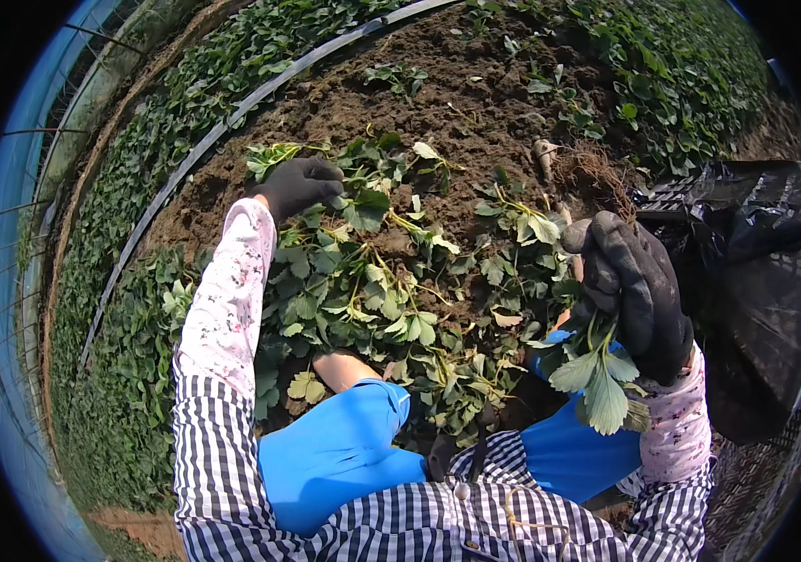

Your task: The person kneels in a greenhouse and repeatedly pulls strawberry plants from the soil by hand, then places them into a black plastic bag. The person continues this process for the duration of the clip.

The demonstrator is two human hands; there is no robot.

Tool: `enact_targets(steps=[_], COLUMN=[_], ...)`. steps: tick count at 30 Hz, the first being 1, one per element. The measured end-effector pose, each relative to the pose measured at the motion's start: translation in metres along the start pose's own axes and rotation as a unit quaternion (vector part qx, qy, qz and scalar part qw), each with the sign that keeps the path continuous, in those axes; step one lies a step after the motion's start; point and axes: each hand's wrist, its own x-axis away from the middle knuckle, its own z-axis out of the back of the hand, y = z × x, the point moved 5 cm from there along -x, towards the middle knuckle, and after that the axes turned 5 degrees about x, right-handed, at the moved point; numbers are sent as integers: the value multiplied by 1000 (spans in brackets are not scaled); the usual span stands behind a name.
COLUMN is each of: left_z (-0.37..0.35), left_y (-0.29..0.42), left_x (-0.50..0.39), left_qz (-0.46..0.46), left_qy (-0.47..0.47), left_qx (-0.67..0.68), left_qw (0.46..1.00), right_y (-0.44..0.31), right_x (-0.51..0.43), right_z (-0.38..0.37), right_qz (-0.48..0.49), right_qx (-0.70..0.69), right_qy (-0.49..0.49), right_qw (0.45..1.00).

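Observation:
My right hand (628, 288), in a dark work glove, is closed around a bunch of strawberry plants. Their bare brown roots (593, 175) stick out above the fist and their green leaves (600, 390) hang below it. My left hand (302, 184), in a black glove, is over the uprooted leafy plants at the upper left, close to a light green sprig (270, 156). Whether its fingers grip a stem is hidden. Loose strawberry plants (379, 295) lie in a heap on the soil between my arms and before my knees.
A crate (751, 281) lined with black plastic stands at the right. A grey pipe (232, 116) curves across the left and top. Dense plant beds (112, 393) grow at the left and upper right, with loose brown soil (484, 91) between them. Blue sheeting (0, 281) and wire edge the far left.

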Motion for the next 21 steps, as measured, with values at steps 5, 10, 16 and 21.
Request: enact_targets(steps=[5, 10, 16, 21], left_z=[-31, -127, -89, -90], left_y=[64, 16, -26, 22], left_x=[-28, -51, -69, -53], left_qz=[-51, 152, 206, 50], left_qy=[161, -37, -62, 18], left_qx=[-280, -660, -555, -520], left_qw=[945, 735, 804, 852], right_y=[-11, -11, -22, -20], right_x=[4, 12, 22, 27], right_z=[-12, -16, -7, 5], right_qz=[-67, -130, -69, -56], right_qx=[-56, -109, -78, -99], right_qy=[-11, 27, 7, 20], right_qw=[996, 985, 995, 993])
